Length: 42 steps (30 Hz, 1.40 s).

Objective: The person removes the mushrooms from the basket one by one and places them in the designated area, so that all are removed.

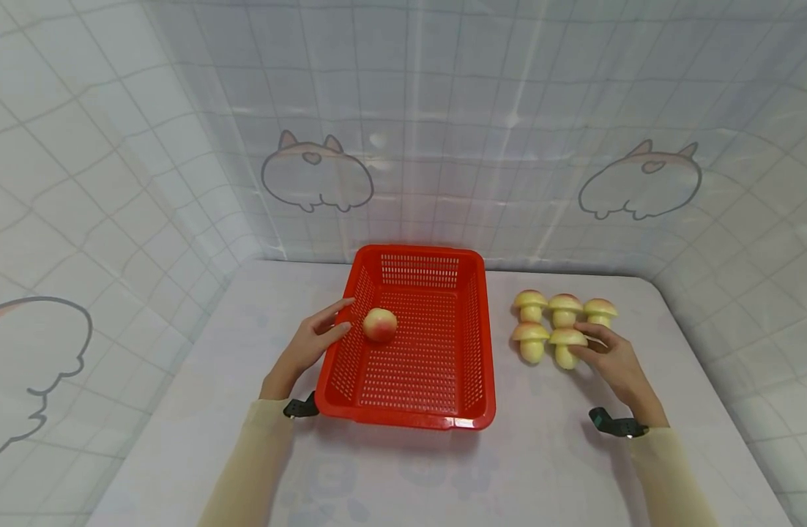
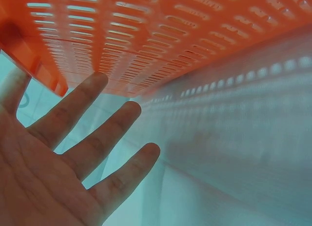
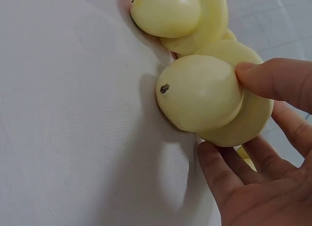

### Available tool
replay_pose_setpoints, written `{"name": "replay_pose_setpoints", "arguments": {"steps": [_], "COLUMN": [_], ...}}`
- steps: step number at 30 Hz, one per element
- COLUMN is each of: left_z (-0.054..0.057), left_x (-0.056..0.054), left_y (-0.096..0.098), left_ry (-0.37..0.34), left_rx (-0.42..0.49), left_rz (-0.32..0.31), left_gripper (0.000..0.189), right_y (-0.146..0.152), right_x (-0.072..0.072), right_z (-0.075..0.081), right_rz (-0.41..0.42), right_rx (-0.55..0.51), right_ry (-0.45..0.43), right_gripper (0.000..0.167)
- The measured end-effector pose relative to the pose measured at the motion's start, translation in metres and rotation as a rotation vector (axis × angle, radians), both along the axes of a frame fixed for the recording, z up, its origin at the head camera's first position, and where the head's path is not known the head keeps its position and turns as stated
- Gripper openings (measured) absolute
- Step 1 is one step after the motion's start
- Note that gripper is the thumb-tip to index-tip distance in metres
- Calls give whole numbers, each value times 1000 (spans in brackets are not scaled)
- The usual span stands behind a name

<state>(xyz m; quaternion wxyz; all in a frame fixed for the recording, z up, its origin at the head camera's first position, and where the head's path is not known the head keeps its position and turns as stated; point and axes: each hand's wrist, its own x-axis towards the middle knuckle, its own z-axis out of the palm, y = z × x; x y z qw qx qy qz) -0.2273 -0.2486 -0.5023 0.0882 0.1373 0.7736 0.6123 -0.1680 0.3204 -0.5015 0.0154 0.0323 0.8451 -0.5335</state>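
My right hand (image 1: 611, 359) pinches a yellow toy mushroom (image 1: 566, 350), the front right one of a cluster. In the right wrist view its thumb lies where stem and cap meet, with fingertips at the opposite side of the cap (image 3: 233, 133). Several like mushrooms with reddish cap tops stand close by, one of them a front-row mushroom (image 1: 532, 342) to its left. My left hand (image 1: 311, 340) is at the left side of a red plastic basket (image 1: 406, 419); its spread, fairly straight fingers (image 2: 105, 143) show under the slotted wall. Inside the basket lies a yellow-and-red peach (image 1: 380, 325).
A white cloth-covered table (image 1: 535, 454) carries everything. Behind it rises a grid-patterned curtain (image 1: 443, 146) with cartoon animal drawings, and similar sheets flank both sides. Black straps with camera mounts (image 1: 617, 424) sit at the wrists.
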Motion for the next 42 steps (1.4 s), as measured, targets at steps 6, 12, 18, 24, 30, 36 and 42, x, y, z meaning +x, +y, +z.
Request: {"name": "replay_pose_setpoints", "arguments": {"steps": [6, 12, 18, 24, 30, 36, 42], "left_z": [1, 1, 2, 3, 4, 5, 3], "left_x": [1, 1, 2, 1, 2, 2, 3], "left_y": [0, 0, 0, -1, 0, 1, 1], "left_ry": [5, 10, 15, 3, 0, -2, -19], "left_rx": [-7, 0, -4, 2, 5, 1, -10], "left_rz": [-4, -9, 1, -11, -9, -2, 7], "left_gripper": [55, 55, 55, 55, 54, 56, 55], "right_y": [1, 1, 2, 2, 2, 3, 1], "right_x": [0, 1, 2, 3, 3, 2, 3], "right_z": [-3, -1, 2, 8, 12, 15, 18], "right_rz": [8, 25, 34, 49, 81, 93, 97], "right_rx": [8, -1, 30, 113, 142, 160, 162], "right_ry": [-11, -19, -21, -26, -25, -29, -32], "right_gripper": [64, 67, 68, 69, 70, 72, 73]}}
